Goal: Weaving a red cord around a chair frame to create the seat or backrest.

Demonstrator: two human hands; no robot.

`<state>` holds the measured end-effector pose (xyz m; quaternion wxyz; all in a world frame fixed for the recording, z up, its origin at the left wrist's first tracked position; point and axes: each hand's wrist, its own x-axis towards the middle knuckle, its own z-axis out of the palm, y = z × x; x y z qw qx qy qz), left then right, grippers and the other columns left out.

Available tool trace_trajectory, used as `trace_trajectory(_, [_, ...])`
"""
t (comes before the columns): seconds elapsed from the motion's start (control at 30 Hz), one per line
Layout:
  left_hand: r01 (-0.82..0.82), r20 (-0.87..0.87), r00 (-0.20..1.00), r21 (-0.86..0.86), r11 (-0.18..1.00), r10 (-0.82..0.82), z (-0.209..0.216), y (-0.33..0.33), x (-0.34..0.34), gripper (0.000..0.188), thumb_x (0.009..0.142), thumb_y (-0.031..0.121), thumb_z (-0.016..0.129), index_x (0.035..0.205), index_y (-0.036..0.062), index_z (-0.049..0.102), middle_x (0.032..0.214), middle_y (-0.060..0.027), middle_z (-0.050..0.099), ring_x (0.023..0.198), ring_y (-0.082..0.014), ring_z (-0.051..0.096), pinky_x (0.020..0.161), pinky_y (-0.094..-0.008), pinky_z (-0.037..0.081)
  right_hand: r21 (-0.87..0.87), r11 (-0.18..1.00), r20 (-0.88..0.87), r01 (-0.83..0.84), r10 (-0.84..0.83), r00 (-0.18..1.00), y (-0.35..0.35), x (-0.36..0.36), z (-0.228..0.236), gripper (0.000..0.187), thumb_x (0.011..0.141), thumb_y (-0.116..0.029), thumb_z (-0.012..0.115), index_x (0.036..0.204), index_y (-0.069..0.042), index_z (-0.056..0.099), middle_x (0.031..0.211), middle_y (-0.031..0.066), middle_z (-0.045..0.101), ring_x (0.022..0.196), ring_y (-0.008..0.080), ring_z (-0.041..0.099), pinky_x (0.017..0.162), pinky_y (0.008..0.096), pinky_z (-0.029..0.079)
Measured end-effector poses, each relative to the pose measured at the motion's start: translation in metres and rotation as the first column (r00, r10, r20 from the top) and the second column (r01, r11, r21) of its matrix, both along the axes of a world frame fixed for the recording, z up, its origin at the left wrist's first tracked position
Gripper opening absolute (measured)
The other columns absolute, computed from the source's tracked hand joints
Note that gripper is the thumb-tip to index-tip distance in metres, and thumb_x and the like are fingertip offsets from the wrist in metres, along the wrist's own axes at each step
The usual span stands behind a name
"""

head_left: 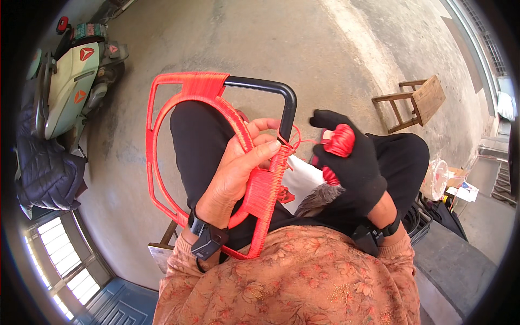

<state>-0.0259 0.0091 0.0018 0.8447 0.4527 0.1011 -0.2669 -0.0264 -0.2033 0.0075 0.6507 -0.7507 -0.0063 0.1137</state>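
Note:
A frame of black tube [260, 83], a ring inside a rounded rectangle, is mostly wrapped in red cord [206, 84]. Bare black tube shows only at its upper right corner. My bare left hand [244, 157] reaches through the ring and grips the frame's right side, thumb pressed where the wrapping meets the black tube. In a black glove, my right hand [349, 162] is closed around a spool of red cord [340, 140]. A loose strand runs from the spool to the frame beside my left thumb. More red cord shows below the gloved fingers.
A small wooden stool [425, 103] stands on the concrete floor [260, 38] at the right. On the left are a parked scooter [73, 89] and a dark padded cover [51, 170]. A clear plastic bag [435, 179] and boxes sit beyond my right knee.

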Motion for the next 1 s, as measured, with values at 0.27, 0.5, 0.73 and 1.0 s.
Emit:
trace_trajectory(0.27, [-0.033, 0.021, 0.999, -0.019, 0.999, 0.033, 0.001, 0.004, 0.001, 0.043, 0.086, 0.013, 0.065, 0.121, -0.0007, 0.044, 0.092, -0.0066, 0.066, 0.077, -0.0097, 0.061, 0.065, -0.0212, 0.048, 0.108, 0.966, -0.253, -0.233, 0.254, 0.934, 0.027, -0.007, -0.012, 0.028, 0.080, -0.003, 0.070, 0.105, 0.001, 0.059, 0.088, 0.0048, 0.065, 0.081, 0.0109, 0.063, 0.072, 0.0272, 0.053])
trace_trajectory(0.5, [-0.058, 0.009, 0.998, -0.034, 0.998, 0.058, -0.003, 0.002, 0.003, 0.040, 0.088, 0.010, 0.063, 0.120, -0.0021, 0.044, 0.089, -0.0079, 0.067, 0.073, -0.0107, 0.063, 0.064, -0.0228, 0.051, -0.437, 0.899, 0.330, 0.031, 0.128, 0.935, 0.020, -0.007, 0.008, 0.039, 0.074, -0.012, 0.074, 0.112, -0.010, 0.063, 0.095, 0.0115, 0.068, 0.078, 0.0273, 0.067, 0.067, 0.0312, 0.052])
trace_trajectory(0.73, [-0.040, 0.005, 0.999, -0.079, 0.996, 0.040, -0.002, 0.003, 0.000, 0.034, 0.089, 0.010, 0.063, 0.118, 0.0004, 0.048, 0.093, -0.0099, 0.068, 0.078, -0.0129, 0.064, 0.066, -0.0261, 0.053, -0.248, 0.961, 0.070, -0.119, 0.141, 0.988, 0.018, -0.003, 0.000, 0.020, 0.077, -0.014, 0.074, 0.092, -0.006, 0.064, 0.083, 0.0091, 0.069, 0.071, 0.0180, 0.067, 0.066, 0.0284, 0.052])
trace_trajectory(1.0, [-0.095, -0.110, 0.990, -0.076, 0.993, 0.086, -0.005, 0.002, -0.002, 0.015, 0.091, 0.011, 0.061, 0.103, 0.0030, 0.057, 0.091, -0.0107, 0.067, 0.077, -0.0166, 0.066, 0.069, -0.0289, 0.055, 0.073, 0.994, -0.194, -0.082, 0.094, 0.976, 0.004, -0.010, -0.008, 0.014, 0.082, -0.011, 0.071, 0.088, -0.001, 0.063, 0.071, 0.0005, 0.061, 0.065, 0.0054, 0.055, 0.058, 0.0247, 0.048])
